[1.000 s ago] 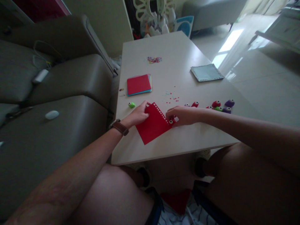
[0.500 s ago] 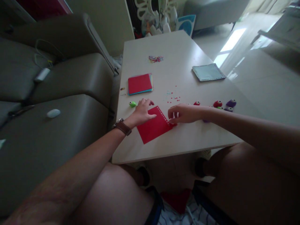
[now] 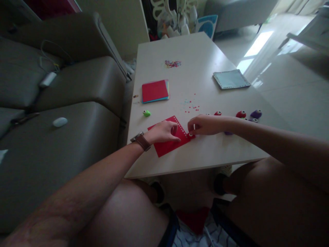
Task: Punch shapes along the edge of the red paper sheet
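Note:
A red paper sheet [image 3: 168, 145] with a row of punched holes along its far edge lies on the pale table [image 3: 205, 156] near the front edge. My left hand [image 3: 164, 132], with a brown watch on the wrist, presses flat on the sheet. My right hand [image 3: 204, 124] grips a small red punch [image 3: 191, 135] at the sheet's right corner; the fingers hide most of the punch.
Small punches lie to the right: red [image 3: 241, 114], purple [image 3: 256, 113]. A green punch [image 3: 146, 113] sits left. A stack of coloured paper [image 3: 155, 91], a light blue sheet [image 3: 230, 79] and confetti [image 3: 172, 63] lie farther back. A grey sofa [image 3: 64, 113] borders the table's left.
My left hand slid from the sheet's left corner onto its middle. The sheet turned and shifted slightly. My right hand stayed at the sheet's right corner with the punch.

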{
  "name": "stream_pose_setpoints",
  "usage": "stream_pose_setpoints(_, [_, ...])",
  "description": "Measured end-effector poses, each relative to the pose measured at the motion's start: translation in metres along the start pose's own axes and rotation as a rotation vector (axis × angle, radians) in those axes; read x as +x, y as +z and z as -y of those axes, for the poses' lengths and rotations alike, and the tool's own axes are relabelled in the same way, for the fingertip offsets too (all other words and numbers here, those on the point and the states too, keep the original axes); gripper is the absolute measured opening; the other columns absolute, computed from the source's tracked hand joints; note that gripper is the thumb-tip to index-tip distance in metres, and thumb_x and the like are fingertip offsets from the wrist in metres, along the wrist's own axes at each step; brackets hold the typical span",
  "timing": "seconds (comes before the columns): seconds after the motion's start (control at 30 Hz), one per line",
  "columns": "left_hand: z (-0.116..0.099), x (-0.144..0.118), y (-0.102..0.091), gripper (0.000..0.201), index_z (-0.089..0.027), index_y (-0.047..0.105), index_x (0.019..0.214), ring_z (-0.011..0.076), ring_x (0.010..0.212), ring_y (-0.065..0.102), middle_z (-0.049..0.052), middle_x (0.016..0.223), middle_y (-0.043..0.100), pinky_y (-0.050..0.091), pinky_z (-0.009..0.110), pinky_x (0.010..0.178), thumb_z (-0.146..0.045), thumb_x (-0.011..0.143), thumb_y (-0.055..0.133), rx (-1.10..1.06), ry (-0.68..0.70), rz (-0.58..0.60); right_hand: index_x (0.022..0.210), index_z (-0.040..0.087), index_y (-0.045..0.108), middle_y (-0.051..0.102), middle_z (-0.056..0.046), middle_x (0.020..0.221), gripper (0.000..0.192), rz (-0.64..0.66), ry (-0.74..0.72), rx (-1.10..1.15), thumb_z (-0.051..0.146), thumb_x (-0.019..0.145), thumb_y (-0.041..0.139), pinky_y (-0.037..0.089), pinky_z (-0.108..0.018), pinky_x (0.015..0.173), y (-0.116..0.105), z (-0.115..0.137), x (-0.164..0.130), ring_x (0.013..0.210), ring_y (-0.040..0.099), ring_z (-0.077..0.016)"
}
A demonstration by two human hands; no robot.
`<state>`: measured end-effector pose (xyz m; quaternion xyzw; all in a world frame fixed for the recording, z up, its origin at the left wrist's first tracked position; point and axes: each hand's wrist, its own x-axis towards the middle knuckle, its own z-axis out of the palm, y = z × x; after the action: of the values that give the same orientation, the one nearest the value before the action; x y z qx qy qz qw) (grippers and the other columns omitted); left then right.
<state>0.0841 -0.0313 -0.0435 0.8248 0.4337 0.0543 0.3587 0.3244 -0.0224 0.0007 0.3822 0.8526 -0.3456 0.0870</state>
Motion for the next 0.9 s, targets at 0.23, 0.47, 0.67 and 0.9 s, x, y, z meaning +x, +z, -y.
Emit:
stream_pose_setpoints(0.23, [0.0,0.0,0.0,0.038,-0.021,0.058,0.078,0.0155,0.064,0.053,0.0,0.075,0.062,0.036,0.029,0.057,-0.049,0.069,0.082,0.024,-0.011,-0.005,0.089,0.02,0.069,0.072,-0.005,0.087,0.011,0.013,-0.038,0.021,0.026,0.087,0.06,0.041,-0.03,0.066,0.004,-0.002,0.002,0.073,0.061,-0.0176])
stream_pose_setpoints(0.47, [0.003,0.0,0.002,0.04,-0.021,0.057,0.081,0.0161,0.065,0.053,0.0,0.075,0.062,0.036,0.029,0.059,-0.051,0.07,0.082,-0.001,-0.008,-0.006,0.088,0.022,0.069,0.073,-0.005,0.083,0.014,0.026,-0.056,0.099,0.033,0.087,0.061,0.043,-0.034,0.069,0.007,-0.003,0.004,0.074,0.063,-0.0208])
stream_pose_setpoints(0.67, [0.002,0.0,0.002,0.039,-0.021,0.057,0.081,0.0155,0.064,0.053,-0.001,0.073,0.061,0.035,0.029,0.057,-0.05,0.07,0.081,-0.001,-0.009,-0.003,0.09,0.021,0.07,0.074,-0.004,0.087,0.012,0.025,-0.084,0.109,0.028,0.087,0.061,0.044,-0.031,0.07,0.01,-0.001,0.006,0.076,0.063,-0.0186])
stream_pose_setpoints(0.9, [0.001,0.0,0.002,0.036,-0.021,0.059,0.084,0.0158,0.064,0.054,0.0,0.075,0.062,0.036,0.03,0.058,-0.047,0.071,0.081,-0.002,0.005,-0.007,0.091,0.02,0.07,0.075,-0.004,0.09,0.011,0.013,-0.147,0.113,0.025,0.088,0.062,0.045,-0.03,0.074,0.012,-0.003,0.009,0.079,0.063,-0.0185])
